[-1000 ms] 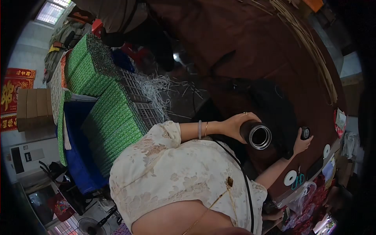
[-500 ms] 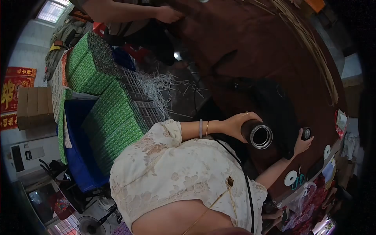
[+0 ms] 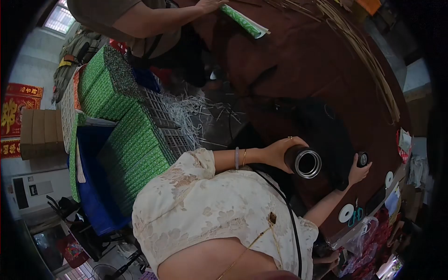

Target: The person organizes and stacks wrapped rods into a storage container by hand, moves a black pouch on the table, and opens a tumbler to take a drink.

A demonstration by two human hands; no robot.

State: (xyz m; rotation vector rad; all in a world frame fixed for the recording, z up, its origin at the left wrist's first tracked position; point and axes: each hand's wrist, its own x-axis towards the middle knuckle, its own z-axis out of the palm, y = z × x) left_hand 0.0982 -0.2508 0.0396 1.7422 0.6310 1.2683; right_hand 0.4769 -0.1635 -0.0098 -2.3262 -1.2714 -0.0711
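Observation:
My left hand (image 3: 279, 155) is wrapped round a dark thermos flask (image 3: 303, 161) with a steel rim. The flask has no lid on it, and its open mouth faces me; the inside looks dark. Farther right, my right hand (image 3: 358, 174) grips a small dark round lid (image 3: 362, 159), held apart from the flask. Both hands are over the brown-covered table (image 3: 298, 60), and a black cloth or bag (image 3: 326, 140) lies between them and beyond.
Stacks of green patterned packets (image 3: 135, 154) and a blue crate (image 3: 93, 186) stand at my left. Across the table, a person's hand (image 3: 210, 5) is by a green packet (image 3: 242, 21). White spools (image 3: 346, 213), teal scissors (image 3: 356, 215) and dried strips (image 3: 364, 46) lie on the table.
The flask and lid have hardly moved. Across the table, the other person's arm has shifted, and a green packet now shows by their hand.

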